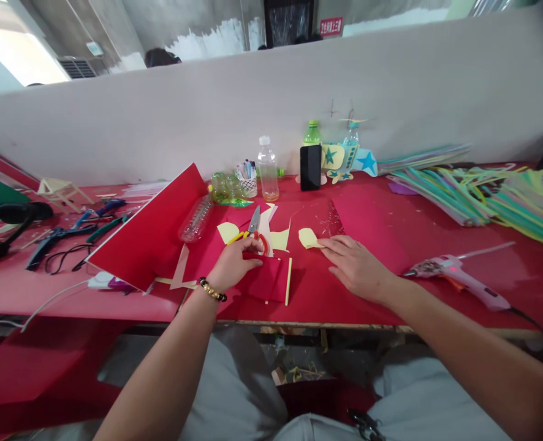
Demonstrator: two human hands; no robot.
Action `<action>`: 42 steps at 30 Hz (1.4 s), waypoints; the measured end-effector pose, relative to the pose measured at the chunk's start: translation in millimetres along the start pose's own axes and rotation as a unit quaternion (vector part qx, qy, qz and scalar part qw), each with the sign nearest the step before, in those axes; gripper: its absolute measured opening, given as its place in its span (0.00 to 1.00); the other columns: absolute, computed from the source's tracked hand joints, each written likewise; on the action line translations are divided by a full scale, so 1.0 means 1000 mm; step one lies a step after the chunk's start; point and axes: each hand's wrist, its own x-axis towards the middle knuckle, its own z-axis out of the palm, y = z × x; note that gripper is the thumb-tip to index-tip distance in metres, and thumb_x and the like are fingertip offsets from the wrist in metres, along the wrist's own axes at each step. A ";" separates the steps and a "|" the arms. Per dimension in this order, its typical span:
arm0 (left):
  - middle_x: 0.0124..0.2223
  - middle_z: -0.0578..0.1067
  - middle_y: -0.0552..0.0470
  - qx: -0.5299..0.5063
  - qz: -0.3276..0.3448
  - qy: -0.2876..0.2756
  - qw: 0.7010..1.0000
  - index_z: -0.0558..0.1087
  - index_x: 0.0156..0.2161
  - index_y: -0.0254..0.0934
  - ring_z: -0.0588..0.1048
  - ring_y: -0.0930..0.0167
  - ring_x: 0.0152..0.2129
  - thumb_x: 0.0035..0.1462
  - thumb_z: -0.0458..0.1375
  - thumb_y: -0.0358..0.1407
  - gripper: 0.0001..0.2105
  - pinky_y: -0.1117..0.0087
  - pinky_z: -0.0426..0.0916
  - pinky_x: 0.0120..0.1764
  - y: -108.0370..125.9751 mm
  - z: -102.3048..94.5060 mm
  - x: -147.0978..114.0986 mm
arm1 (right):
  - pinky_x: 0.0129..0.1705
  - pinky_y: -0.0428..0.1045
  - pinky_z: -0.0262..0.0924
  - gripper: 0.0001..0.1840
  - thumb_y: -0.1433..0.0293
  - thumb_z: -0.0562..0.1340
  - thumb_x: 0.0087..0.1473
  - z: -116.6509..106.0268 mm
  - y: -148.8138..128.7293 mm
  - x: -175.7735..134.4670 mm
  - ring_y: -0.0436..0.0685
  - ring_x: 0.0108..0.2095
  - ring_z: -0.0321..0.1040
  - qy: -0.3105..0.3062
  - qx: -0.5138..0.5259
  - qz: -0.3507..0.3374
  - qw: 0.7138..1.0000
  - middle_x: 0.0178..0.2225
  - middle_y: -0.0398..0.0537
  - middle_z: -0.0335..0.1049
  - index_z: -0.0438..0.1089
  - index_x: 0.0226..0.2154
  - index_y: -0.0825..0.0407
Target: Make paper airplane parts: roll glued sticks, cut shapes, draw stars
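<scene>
My left hand (235,262) is curled at the handles of a pair of scissors (255,222), which have red and yellow grips and blades pointing away from me. My right hand (356,269) lies low over the table with its fingers stretched out. Its fingertips touch the edge of a small pale yellow paper piece (307,237). Around the scissors are more pale yellow paper cuttings (280,240). A folded dark red paper piece (260,282) lies below my left hand, beside a thin yellow strip (288,282).
A glue gun (459,278) with a lit red light lies at the right. A red board (154,236) leans at the left beside a clear plastic bottle (197,219). Behind stand an upright bottle (268,171), a pen cup (247,182) and a phone (311,168).
</scene>
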 end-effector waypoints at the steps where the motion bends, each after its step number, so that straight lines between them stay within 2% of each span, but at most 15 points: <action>1: 0.36 0.74 0.53 -0.025 0.001 -0.008 1.000 0.71 0.36 0.37 0.73 0.69 0.36 0.46 0.61 0.31 0.09 0.68 0.67 0.41 0.002 -0.001 -0.001 | 0.58 0.62 0.56 0.24 0.74 0.55 0.57 -0.004 -0.002 -0.007 0.64 0.56 0.58 0.020 0.029 0.020 0.999 0.58 0.56 0.62 0.64 0.56 0.57; 4: 0.37 0.74 0.52 -0.113 -0.006 -0.041 0.993 0.73 0.37 0.37 0.72 0.69 0.37 0.46 0.62 0.32 0.10 0.68 0.67 0.42 0.009 -0.001 -0.004 | 0.58 0.58 0.58 0.22 0.70 0.53 0.60 -0.013 -0.005 -0.031 0.60 0.57 0.60 0.093 0.128 0.109 0.981 0.58 0.55 0.62 0.63 0.56 0.54; 7: 0.38 0.73 0.52 -0.164 -0.012 -0.060 0.985 0.73 0.37 0.37 0.71 0.69 0.38 0.46 0.63 0.34 0.10 0.69 0.67 0.42 0.014 0.004 -0.005 | 0.58 0.57 0.57 0.21 0.67 0.55 0.60 -0.019 -0.002 -0.052 0.60 0.57 0.62 0.149 0.176 0.169 0.958 0.57 0.54 0.64 0.66 0.55 0.51; 10: 0.38 0.72 0.52 -0.191 -0.018 -0.063 0.979 0.73 0.37 0.37 0.70 0.70 0.38 0.46 0.64 0.34 0.11 0.69 0.66 0.42 0.018 0.011 -0.004 | 0.58 0.56 0.58 0.20 0.68 0.57 0.59 -0.023 0.000 -0.066 0.60 0.56 0.63 0.185 0.181 0.190 0.947 0.56 0.52 0.65 0.68 0.54 0.49; 13: 0.38 0.72 0.52 -0.199 -0.032 -0.058 0.978 0.73 0.37 0.37 0.70 0.70 0.38 0.45 0.64 0.34 0.11 0.69 0.65 0.42 0.021 0.017 0.000 | 0.57 0.55 0.59 0.20 0.70 0.57 0.58 -0.024 -0.003 -0.076 0.59 0.54 0.64 0.203 0.171 0.174 0.948 0.54 0.51 0.67 0.68 0.53 0.49; 16: 0.38 0.72 0.52 -0.219 -0.043 -0.043 0.974 0.73 0.37 0.37 0.70 0.70 0.36 0.45 0.65 0.35 0.12 0.70 0.66 0.40 0.026 0.021 0.008 | 0.56 0.54 0.60 0.20 0.72 0.58 0.57 -0.023 -0.009 -0.083 0.58 0.53 0.64 0.197 0.159 0.142 0.957 0.53 0.51 0.67 0.68 0.53 0.49; 19: 0.36 0.72 0.53 -0.265 -0.059 -0.017 0.962 0.73 0.37 0.37 0.71 0.72 0.33 0.41 0.66 0.35 0.14 0.70 0.67 0.38 0.030 0.024 0.027 | 0.56 0.54 0.60 0.20 0.74 0.57 0.57 -0.019 -0.015 -0.086 0.58 0.54 0.64 0.165 0.155 0.118 0.967 0.54 0.53 0.66 0.66 0.53 0.52; 25: 0.33 0.72 0.54 -0.294 -0.076 0.009 0.953 0.73 0.35 0.36 0.70 0.74 0.30 0.37 0.66 0.30 0.15 0.70 0.67 0.36 0.037 0.035 0.090 | 0.55 0.54 0.62 0.21 0.75 0.55 0.57 -0.012 -0.028 -0.086 0.59 0.54 0.64 0.100 0.127 0.056 0.985 0.54 0.57 0.66 0.65 0.53 0.56; 30: 0.29 0.71 0.56 -0.291 -0.102 0.022 0.951 0.72 0.33 0.35 0.71 0.74 0.28 0.38 0.65 0.27 0.13 0.67 0.69 0.38 0.034 0.051 0.137 | 0.55 0.55 0.63 0.17 0.76 0.55 0.56 -0.009 -0.028 -0.087 0.60 0.53 0.65 0.084 0.112 0.047 0.989 0.53 0.57 0.66 0.68 0.49 0.55; 35: 0.28 0.73 0.54 -0.264 -0.136 0.007 0.955 0.72 0.35 0.35 0.74 0.71 0.28 0.41 0.67 0.27 0.13 0.64 0.71 0.37 0.029 0.067 0.162 | 0.55 0.55 0.63 0.16 0.76 0.55 0.57 -0.007 -0.022 -0.088 0.60 0.54 0.64 0.092 0.103 0.052 0.989 0.54 0.58 0.66 0.66 0.48 0.56; 38: 0.31 0.74 0.51 -0.233 -0.148 -0.003 0.961 0.72 0.39 0.34 0.75 0.70 0.30 0.47 0.65 0.28 0.12 0.64 0.72 0.38 0.029 0.077 0.171 | 0.56 0.54 0.62 0.16 0.76 0.55 0.57 -0.007 -0.021 -0.088 0.59 0.55 0.62 0.115 0.107 0.066 0.985 0.55 0.59 0.64 0.65 0.48 0.57; 42: 0.47 0.72 0.45 -0.172 -0.145 -0.012 0.974 0.68 0.49 0.33 0.73 0.67 0.40 0.60 0.57 0.38 0.15 0.60 0.71 0.42 0.032 0.090 0.179 | 0.57 0.54 0.60 0.18 0.76 0.56 0.57 -0.006 -0.019 -0.088 0.59 0.56 0.61 0.142 0.112 0.098 0.979 0.56 0.59 0.62 0.63 0.50 0.56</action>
